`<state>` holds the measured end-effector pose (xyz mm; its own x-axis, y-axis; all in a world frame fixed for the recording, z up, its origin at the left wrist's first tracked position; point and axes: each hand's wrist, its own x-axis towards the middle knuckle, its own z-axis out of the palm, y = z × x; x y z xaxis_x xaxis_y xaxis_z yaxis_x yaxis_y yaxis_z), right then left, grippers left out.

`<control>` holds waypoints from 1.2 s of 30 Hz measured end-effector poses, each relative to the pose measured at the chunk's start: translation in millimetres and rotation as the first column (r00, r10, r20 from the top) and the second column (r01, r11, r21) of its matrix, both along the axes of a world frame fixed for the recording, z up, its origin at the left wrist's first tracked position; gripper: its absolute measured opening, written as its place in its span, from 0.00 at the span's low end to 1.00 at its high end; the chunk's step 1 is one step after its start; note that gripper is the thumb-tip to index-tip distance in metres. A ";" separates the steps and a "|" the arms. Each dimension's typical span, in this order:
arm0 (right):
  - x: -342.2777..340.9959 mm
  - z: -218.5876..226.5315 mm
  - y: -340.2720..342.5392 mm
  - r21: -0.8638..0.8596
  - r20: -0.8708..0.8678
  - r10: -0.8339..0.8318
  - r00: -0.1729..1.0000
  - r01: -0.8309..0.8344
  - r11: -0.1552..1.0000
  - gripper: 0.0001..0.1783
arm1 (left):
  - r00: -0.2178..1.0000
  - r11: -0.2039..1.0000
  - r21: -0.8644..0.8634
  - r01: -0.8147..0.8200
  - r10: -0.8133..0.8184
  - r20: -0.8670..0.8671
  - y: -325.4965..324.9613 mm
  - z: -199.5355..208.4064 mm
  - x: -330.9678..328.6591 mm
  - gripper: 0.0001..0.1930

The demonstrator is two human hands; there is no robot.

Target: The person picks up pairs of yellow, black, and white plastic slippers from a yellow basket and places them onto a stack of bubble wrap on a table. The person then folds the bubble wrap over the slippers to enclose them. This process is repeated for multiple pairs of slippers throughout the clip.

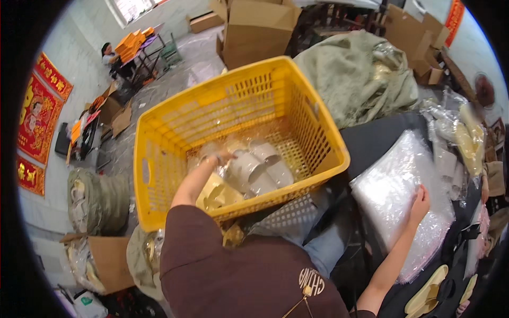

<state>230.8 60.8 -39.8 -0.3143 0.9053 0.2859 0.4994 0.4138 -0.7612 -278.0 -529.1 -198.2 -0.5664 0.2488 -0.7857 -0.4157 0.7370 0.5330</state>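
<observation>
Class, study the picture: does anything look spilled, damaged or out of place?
Nothing looks clearly spilled or damaged. The slippers in the yellow basket lie jumbled, at mixed angles, which looks untidy rather than wrong.

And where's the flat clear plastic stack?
In the head view, the stack lies at right on the black surface, beside the yellow plastic basket, under the right hand.

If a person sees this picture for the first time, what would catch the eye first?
Probably the large yellow basket in the middle catches it, with the left hand among what look like pale slippers. Right of it, the right hand touches a shiny stack of clear plastic. Bright red-and-gold posters hang at the far left.
</observation>
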 end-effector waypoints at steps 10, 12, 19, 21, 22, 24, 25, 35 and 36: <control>-18.0 23.9 -16.9 0.000 -0.054 -0.070 0.996 0.070 0.998 0.14 | 0.891 0.890 0.085 -0.448 0.437 0.119 34.4 -96.5 28.5 0.18; -18.6 33.0 -25.5 -0.015 -0.071 -0.083 0.994 0.082 0.997 0.14 | 0.821 0.818 0.115 -0.564 0.539 0.188 28.9 -104.4 25.9 0.19; -13.4 41.9 -34.7 0.088 -0.077 -0.161 0.984 0.168 0.982 0.14 | 0.743 0.674 0.333 -0.660 0.518 0.424 46.9 -59.6 6.0 0.21; -13.3 43.5 -35.5 0.045 -0.046 -0.191 0.981 0.193 0.980 0.14 | 0.792 0.715 0.340 -0.611 0.554 0.258 58.8 -41.9 11.9 0.23; -15.0 42.0 -35.1 0.043 -0.066 -0.175 0.982 0.178 0.983 0.14 | 0.789 0.698 0.389 -0.601 0.595 0.152 51.6 -30.5 4.0 0.24; -14.0 42.8 -34.9 0.058 -0.095 -0.150 0.984 0.156 0.986 0.14 | 0.856 0.810 0.398 -0.431 0.506 -0.104 48.7 -1.9 -8.5 0.26; -12.8 44.2 -34.9 0.066 -0.112 -0.137 0.984 0.145 0.987 0.14 | 0.865 0.805 0.494 -0.329 0.466 -0.184 45.2 15.9 -19.6 0.26; -12.7 47.1 -41.8 0.051 -0.118 -0.152 0.981 0.159 0.986 0.12 | 0.811 0.497 0.865 -0.069 0.532 -0.241 46.9 322.3 -39.7 0.29; -8.2 45.6 -38.1 0.064 -0.125 -0.166 0.978 0.175 0.983 0.12 | 0.828 0.438 0.891 -0.120 0.539 -0.153 73.3 352.3 -25.6 0.29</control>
<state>222.6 22.8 5.8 -0.1172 0.9175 0.3801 0.4751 0.3879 -0.7898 -303.7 -455.8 154.1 -0.9289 0.3693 -0.0270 -0.1410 -0.2852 0.9481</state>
